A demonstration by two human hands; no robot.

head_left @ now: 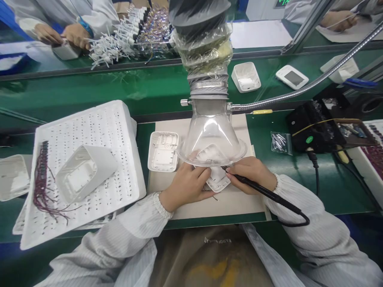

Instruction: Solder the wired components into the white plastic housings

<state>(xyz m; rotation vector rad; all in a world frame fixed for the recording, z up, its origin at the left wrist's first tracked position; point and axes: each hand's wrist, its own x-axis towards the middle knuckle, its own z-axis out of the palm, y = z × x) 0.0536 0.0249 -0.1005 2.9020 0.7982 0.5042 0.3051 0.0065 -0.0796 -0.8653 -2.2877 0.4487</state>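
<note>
My right hand point(249, 174) grips a black soldering iron point(266, 194), its tip pointing left under the clear fume hood point(213, 137). Under the hood's rim, my left hand point(190, 181) holds a white plastic housing point(219, 181) by its left side. The hood and my fingers cover part of that housing, and the iron's tip is hard to make out against it. A short dark wire shows below the left fingers. Just left of the hood, a second white housing point(163, 151) lies face up on the beige work mat point(191, 208).
On the left, a white foam tray point(119, 159) bears a white case point(85, 173) and dark red wires point(44, 191). At right stand a black soldering station point(314, 123) and a bag of metal tips point(281, 142). Co-workers' hands point(76, 36) work across the bench.
</note>
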